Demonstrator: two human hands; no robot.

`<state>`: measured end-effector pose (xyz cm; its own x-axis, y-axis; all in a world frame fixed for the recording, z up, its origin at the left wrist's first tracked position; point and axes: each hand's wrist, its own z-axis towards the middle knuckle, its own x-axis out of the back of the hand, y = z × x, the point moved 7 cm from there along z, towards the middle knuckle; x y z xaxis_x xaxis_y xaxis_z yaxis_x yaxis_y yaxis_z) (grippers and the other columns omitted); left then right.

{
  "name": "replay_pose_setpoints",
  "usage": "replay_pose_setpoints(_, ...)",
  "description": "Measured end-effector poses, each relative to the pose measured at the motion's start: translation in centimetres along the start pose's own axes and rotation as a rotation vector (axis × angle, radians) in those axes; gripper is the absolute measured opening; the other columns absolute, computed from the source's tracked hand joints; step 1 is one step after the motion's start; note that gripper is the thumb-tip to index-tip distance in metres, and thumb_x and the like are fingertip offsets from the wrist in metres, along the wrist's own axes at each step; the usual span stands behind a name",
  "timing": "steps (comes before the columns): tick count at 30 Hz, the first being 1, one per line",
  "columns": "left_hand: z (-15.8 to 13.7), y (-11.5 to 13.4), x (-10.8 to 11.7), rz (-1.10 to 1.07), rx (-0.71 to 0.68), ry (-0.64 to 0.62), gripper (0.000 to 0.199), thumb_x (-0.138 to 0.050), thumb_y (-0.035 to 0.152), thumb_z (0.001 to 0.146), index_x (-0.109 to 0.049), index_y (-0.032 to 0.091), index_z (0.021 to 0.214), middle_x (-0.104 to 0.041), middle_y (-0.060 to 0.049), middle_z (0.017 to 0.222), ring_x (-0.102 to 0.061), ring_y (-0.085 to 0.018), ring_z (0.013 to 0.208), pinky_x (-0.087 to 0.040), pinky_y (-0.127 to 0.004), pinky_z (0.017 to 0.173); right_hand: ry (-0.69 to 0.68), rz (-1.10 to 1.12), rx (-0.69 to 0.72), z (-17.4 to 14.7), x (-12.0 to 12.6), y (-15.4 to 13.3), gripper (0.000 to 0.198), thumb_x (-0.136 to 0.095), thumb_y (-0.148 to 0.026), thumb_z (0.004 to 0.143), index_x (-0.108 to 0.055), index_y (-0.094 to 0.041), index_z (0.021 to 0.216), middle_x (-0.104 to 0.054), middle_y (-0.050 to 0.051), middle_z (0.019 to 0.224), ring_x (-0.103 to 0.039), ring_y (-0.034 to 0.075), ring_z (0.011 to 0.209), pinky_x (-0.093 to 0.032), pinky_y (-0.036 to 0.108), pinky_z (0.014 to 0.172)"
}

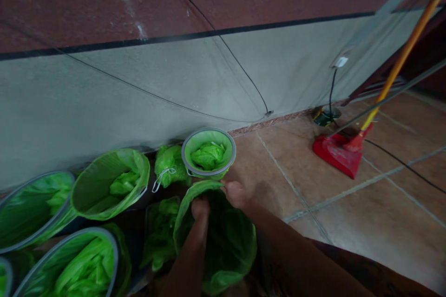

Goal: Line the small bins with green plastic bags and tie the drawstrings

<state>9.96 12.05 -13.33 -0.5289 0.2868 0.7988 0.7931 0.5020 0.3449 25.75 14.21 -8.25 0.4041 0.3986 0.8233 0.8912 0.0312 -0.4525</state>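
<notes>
A bin lined with a green plastic bag (226, 241) stands in front of me, its mouth wide and its inside dark. My right hand (236, 194) is closed on the bag's edge at the far right of the rim. Inside the mouth, near the far left wall, is my left hand (201, 208); its fingers are hidden from me. Just beyond the rim stands a smaller grey-rimmed bucket (184, 160) with crumpled green plastic (208, 155) in it. To its left sits a tied green bag (170, 164) with white strings.
Several more green-lined bins stand at left, including a lined bin (94, 190) and a grey-rimmed bin (114, 253). A basket of green plastic (162, 227) is beside my bin. Right, a red dustpan (337, 153), a yellow-orange broom handle (400, 65) and a cable (407, 164) lie near the wall (139, 74).
</notes>
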Motion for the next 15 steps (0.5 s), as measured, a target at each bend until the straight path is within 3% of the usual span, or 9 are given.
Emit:
replay_pose_setpoints(5, -0.7, 2.3, -0.4, -0.008, -0.108, -0.122, 0.039, -0.047, 0.027, 0.095, -0.068, 0.008, 0.121, -0.068, -0.02, 0.126, -0.064, -0.029, 0.118, -0.049, -0.032, 0.096, 0.092, 0.112, -0.264, -3.6, -1.0, 2.5, 0.036, -0.038, -0.023, 0.1, -0.065, -0.012, 0.121, -0.074, 0.017, 0.108, -0.07, 0.024, 0.102, -0.048, 0.03, 0.087)
replay_pose_setpoints(9, -3.3, 3.1, 0.4, -0.014, -0.207, -0.151, 0.036, -0.055, 0.026, 0.09, -0.068, 0.012, 0.121, -0.069, -0.015, 0.126, -0.062, -0.025, 0.122, -0.043, -0.028, 0.102, 0.18, 0.141, -0.436, -7.5, -1.0, 3.3, 0.043, -0.045, -0.026, 0.097, -0.054, -0.009, 0.136, -0.071, 0.019, 0.114, -0.069, 0.027, 0.103, -0.049, 0.033, 0.087)
replay_pose_setpoints(12, -5.2, 2.1, 1.5, -0.067, -0.19, -0.113, 0.034, -0.051, 0.027, 0.091, -0.068, 0.013, 0.118, -0.071, -0.014, 0.123, -0.064, -0.023, 0.117, -0.044, -0.028, 0.1, 0.312, 0.126, -0.387, -7.9, 1.2, 2.0, 0.045, -0.047, -0.027, 0.096, -0.053, -0.012, 0.138, -0.066, 0.019, 0.126, -0.064, 0.028, 0.113, -0.047, 0.035, 0.094)
replay_pose_setpoints(15, -6.1, -0.2, 2.2, -0.112, -0.039, -0.037, 0.035, -0.047, 0.031, 0.093, -0.068, 0.013, 0.114, -0.074, -0.013, 0.114, -0.068, -0.024, 0.109, -0.049, -0.028, 0.091, 0.362, 0.125, -0.152, -5.5, 3.3, -0.8, 0.039, -0.041, -0.023, 0.097, -0.061, -0.017, 0.131, -0.065, 0.012, 0.128, -0.06, 0.023, 0.117, -0.043, 0.032, 0.102)
